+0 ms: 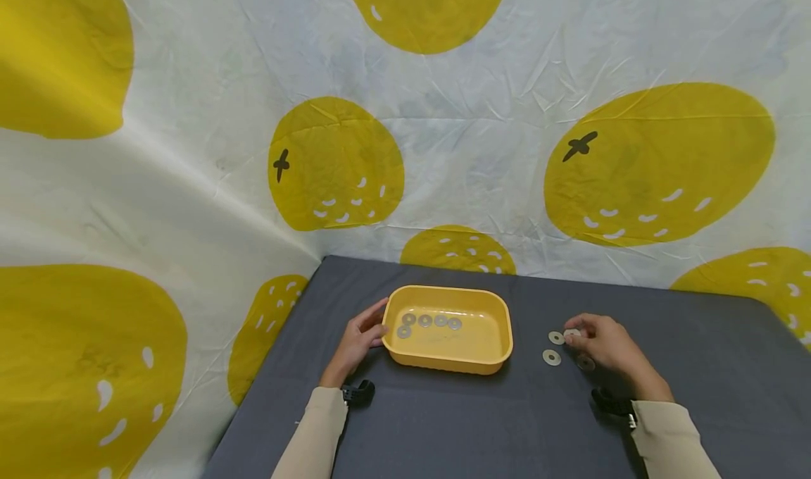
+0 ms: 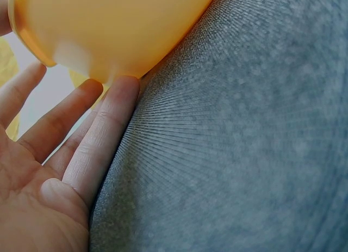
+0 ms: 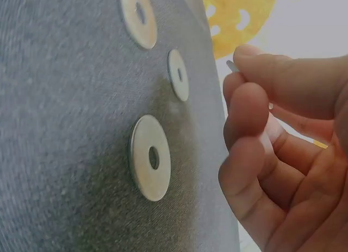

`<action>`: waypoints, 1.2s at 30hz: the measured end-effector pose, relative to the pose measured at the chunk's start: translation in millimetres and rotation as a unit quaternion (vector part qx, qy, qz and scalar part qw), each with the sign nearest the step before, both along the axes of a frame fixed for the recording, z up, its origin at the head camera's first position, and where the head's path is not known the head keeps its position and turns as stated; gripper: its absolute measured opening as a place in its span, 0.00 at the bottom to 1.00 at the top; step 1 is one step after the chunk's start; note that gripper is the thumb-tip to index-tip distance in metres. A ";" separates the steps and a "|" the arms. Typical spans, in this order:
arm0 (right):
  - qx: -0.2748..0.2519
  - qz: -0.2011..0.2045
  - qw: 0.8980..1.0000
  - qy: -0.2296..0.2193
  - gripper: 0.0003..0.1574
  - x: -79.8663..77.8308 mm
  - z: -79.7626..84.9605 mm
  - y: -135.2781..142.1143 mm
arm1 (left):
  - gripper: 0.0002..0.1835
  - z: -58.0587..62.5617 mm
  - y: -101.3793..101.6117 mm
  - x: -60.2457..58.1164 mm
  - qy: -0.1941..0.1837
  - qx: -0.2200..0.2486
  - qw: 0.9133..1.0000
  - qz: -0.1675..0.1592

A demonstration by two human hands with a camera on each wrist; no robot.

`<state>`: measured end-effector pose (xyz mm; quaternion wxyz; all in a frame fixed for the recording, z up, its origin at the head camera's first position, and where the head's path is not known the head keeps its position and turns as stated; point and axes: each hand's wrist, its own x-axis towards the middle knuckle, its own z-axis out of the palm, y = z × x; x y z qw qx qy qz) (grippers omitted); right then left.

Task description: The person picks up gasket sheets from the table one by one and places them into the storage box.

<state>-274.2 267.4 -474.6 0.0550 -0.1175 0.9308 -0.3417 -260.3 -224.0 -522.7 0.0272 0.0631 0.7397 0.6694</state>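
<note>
Right hand [image 1: 610,344] over the table, to the right of the tray: thumb and fingertips together, pinching one flat metal washer [image 1: 572,332] by its edge, the other fingers curled in. Three loose washers [image 1: 552,357] lie flat on the dark cloth [image 1: 456,426], near and beneath that hand. Left hand [image 1: 356,337] at the left end of the yellow tray [image 1: 484,338], fingers spread and fairly straight, tips against the outer wall. Tray sits upright on the cloth; five washers [image 1: 425,320] lie flat inside, mostly toward its left half.
</note>
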 end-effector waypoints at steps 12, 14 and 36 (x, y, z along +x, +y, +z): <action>-0.081 0.004 0.997 -0.015 0.25 -1.7 1.5 -3.1 | 0.32 -0.2 0.3 1.2 0.000 -0.007 1.000 0.002; -0.079 0.001 0.997 -0.008 0.25 -2.4 0.7 -4.1 | 0.32 -0.3 0.6 1.5 -0.002 -0.008 1.000 0.002; -0.054 -0.051 0.996 0.059 0.23 1.4 13.3 -21.1 | 0.32 0.6 1.1 1.9 -0.008 -0.004 1.000 0.011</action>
